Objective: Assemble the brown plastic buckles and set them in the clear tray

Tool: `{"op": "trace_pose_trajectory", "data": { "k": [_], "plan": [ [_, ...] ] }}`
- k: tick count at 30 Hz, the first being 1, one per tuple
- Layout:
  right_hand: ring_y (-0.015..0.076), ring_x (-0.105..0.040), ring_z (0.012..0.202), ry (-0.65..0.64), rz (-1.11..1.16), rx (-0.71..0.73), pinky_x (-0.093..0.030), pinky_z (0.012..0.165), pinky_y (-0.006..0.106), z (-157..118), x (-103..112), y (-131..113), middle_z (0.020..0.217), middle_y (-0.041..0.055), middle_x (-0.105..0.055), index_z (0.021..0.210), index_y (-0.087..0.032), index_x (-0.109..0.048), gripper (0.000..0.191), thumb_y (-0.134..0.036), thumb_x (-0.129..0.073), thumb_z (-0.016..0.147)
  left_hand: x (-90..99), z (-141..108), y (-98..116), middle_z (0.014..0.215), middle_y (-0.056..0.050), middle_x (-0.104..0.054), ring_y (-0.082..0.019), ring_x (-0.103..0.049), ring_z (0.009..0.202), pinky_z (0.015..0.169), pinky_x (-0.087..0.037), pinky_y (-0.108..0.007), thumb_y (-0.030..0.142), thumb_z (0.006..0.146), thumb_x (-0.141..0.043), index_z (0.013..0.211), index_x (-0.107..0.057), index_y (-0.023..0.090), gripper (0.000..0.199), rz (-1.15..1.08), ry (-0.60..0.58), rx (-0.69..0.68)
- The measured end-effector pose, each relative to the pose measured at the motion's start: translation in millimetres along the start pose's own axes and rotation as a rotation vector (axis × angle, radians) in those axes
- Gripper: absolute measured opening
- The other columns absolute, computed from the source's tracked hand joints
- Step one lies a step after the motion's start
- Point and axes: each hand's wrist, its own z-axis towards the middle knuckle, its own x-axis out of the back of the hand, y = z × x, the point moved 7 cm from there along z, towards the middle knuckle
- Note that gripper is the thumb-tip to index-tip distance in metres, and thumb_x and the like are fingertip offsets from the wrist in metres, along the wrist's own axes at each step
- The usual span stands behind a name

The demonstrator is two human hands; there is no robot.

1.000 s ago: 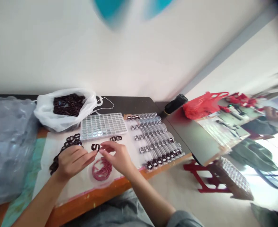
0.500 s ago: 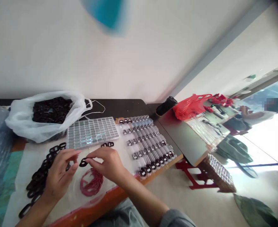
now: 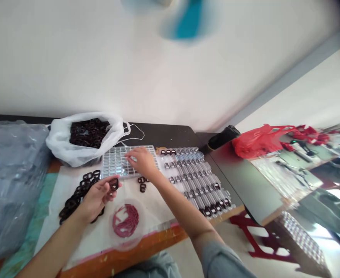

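Note:
My left hand (image 3: pixel 98 197) holds a black plastic buckle-like frame (image 3: pixel 114 184) upright between thumb and fingers, above the white paper. My right hand (image 3: pixel 143 164) reaches over the clear compartment tray (image 3: pixel 114 166), which holds small pale pieces in its cells. Its thumb and fingertips are drawn together at the cells; whatever is in them is too small to make out. A few loose black frames (image 3: pixel 142 188) lie just below the tray. More frames are piled (image 3: pixel 78 193) beside my left forearm. A round clear dish (image 3: pixel 126 244) with dark red strands (image 3: pixel 132 224) sits between my arms.
A white plastic bag (image 3: pixel 62 152) full of black frames stands behind the tray. Rows of clear strips with metallic and black pieces (image 3: pixel 195 177) cover the table's right side. Stacked clear plastic packs (image 3: pixel 13 185) stand left. A red bag (image 3: pixel 253 143) lies on the adjoining table.
My right hand has left the black frame and moved up and right onto the tray. My left hand now holds a frame. Another loose frame lies below the tray. The view has swung left.

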Motion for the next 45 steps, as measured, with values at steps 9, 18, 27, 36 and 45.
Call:
{"op": "trace_pose_trajectory", "data": {
  "k": [9,18,27,36,45],
  "plan": [
    [0.0213,-0.058,0.099,-0.088,-0.147,-0.031,-0.038,0.091,0.034,50.5,-42.9,23.8,0.1,0.004,-0.074,0.098,-0.025,-0.078,0.015,-0.025,-0.065,0.091,1.6,5.2,-1.7,0.072,-0.006,-0.073,-0.009,-0.059,0.051,0.045,-0.049,-0.015,0.044,0.042,-0.098,0.084,-0.076,0.013,0.057,-0.155,0.005,0.008],
    [0.0206,-0.061,0.096,-0.054,-0.059,-0.08,-0.041,0.09,0.032,52.4,-24.2,16.4,0.097,0.004,-0.075,0.091,-0.021,-0.077,0.012,-0.021,-0.065,0.09,3.6,10.0,-12.9,0.076,-0.005,-0.073,-0.011,-0.064,0.059,0.049,-0.052,-0.016,0.043,0.05,-0.096,0.09,-0.074,0.013,0.055,-0.185,-0.038,0.024],
    [0.0154,-0.066,0.083,0.089,0.422,0.112,-0.046,0.081,0.027,-31.2,11.9,-55.6,0.086,0.0007,-0.074,0.09,-0.022,-0.073,0.004,-0.022,-0.069,0.089,11.8,19.0,-17.8,0.073,-0.004,-0.069,-0.011,-0.065,0.062,0.053,-0.054,-0.016,0.033,0.069,-0.088,0.08,-0.069,0.01,0.033,-0.305,0.003,0.004],
    [0.0155,-0.063,0.084,0.057,0.315,0.107,-0.045,0.082,0.028,-39.9,-2.9,-60.9,0.087,-0.0009,-0.075,0.086,-0.023,-0.073,0.01,-0.015,-0.068,0.089,10.0,16.7,-19.8,0.068,-0.002,-0.066,-0.011,-0.063,0.06,0.053,-0.054,-0.015,0.029,0.064,-0.092,0.079,-0.068,0.01,0.033,-0.28,0.014,0.018],
    [0.0188,-0.058,0.09,0.109,0.155,0.1,-0.045,0.084,0.029,-45.2,-4.5,-62.4,0.09,0.0002,-0.076,0.089,-0.026,-0.076,0.014,-0.023,-0.063,0.094,7.8,14.5,-17.7,0.066,0.0,-0.066,-0.008,-0.061,0.057,0.052,-0.054,-0.013,0.031,0.053,-0.096,0.076,-0.069,0.01,0.041,-0.278,0.024,-0.015]
  ]
}}
